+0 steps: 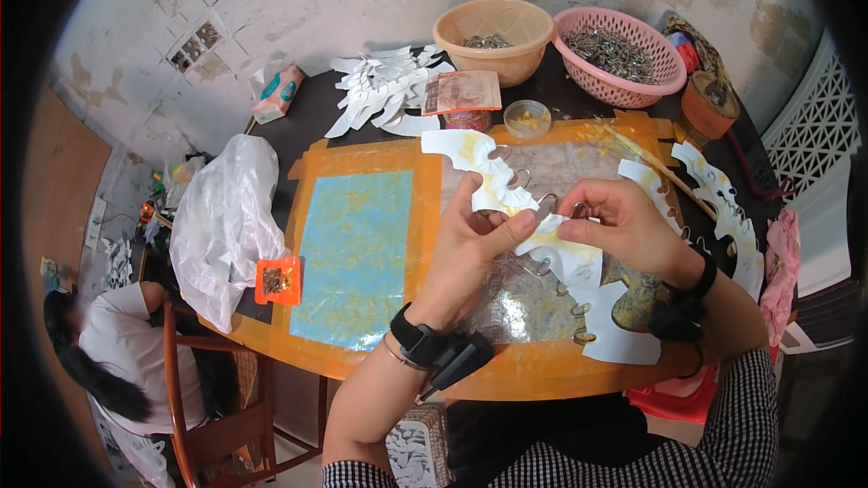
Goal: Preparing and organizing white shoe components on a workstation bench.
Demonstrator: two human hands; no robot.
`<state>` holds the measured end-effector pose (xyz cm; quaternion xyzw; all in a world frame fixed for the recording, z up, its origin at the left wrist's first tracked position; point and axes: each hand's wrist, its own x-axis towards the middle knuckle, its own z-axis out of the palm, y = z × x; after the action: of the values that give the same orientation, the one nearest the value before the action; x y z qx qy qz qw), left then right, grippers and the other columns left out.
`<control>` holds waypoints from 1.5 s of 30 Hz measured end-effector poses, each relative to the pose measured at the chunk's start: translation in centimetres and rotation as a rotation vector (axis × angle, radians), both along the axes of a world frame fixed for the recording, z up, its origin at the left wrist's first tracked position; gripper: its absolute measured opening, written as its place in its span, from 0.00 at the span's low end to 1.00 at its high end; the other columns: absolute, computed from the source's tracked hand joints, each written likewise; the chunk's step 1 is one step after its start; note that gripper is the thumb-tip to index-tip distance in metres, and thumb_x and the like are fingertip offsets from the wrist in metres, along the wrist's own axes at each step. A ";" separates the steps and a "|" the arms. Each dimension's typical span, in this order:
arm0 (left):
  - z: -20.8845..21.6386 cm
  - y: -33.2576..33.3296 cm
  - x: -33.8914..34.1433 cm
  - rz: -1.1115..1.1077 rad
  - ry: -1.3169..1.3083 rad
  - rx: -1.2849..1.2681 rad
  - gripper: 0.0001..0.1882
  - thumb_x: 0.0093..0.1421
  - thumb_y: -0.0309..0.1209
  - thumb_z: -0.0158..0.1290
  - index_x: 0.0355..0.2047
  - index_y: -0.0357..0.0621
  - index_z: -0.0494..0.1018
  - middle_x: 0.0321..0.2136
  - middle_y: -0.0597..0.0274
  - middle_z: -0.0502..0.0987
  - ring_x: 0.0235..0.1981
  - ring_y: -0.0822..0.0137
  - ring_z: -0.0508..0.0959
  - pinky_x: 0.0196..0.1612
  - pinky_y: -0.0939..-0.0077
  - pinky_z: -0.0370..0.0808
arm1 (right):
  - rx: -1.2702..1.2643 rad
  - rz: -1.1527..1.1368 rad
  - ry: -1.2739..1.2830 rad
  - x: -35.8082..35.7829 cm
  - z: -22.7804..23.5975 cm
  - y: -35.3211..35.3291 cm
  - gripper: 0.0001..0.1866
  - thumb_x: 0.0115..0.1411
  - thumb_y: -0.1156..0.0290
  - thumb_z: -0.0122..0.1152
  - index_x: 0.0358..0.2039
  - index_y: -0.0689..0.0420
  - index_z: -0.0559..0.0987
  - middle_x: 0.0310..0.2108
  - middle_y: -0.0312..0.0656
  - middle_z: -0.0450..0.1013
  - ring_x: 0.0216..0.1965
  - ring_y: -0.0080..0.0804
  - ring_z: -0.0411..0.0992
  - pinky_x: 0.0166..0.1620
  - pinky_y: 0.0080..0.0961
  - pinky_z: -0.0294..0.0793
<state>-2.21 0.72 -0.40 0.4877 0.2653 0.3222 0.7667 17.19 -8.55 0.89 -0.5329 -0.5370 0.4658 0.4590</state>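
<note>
A long white paper-like strip (577,262) with a scalloped edge and yellow smears runs across the middle of the table. My left hand (475,239) pinches it between thumb and fingers. Curved metal rings (548,202) stick out along its edge. On the right, my right hand (624,217) is closed on one metal ring (580,211) at the strip's edge, thumb and forefinger together. The strip's lower end hangs toward the table's near edge, with more rings on it. Fingers hide part of where ring and strip meet.
Behind are a beige basket (452,29) and a pink basket (674,77) of metal pieces, a pile of white cutouts (384,86) and a small round tub (527,117). Finished-looking strips (723,194) lie right. A plastic bag (226,217) sits left; a seated person (136,352) is beyond.
</note>
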 end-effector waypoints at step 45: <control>-0.8 1.1 0.1 -0.247 -0.270 -0.013 0.29 0.66 0.51 0.48 0.57 0.40 0.63 0.37 0.66 0.74 0.34 0.75 0.73 0.38 0.82 0.69 | 0.138 -0.412 -0.113 7.7 6.5 -9.8 0.19 0.64 0.68 0.54 0.53 0.63 0.73 0.44 0.38 0.75 0.43 0.20 0.73 0.45 0.17 0.73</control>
<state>-2.14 1.77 -1.16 0.4638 0.1002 0.2866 0.8323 24.84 -18.36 7.44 -0.6238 -0.4724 0.2939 0.5489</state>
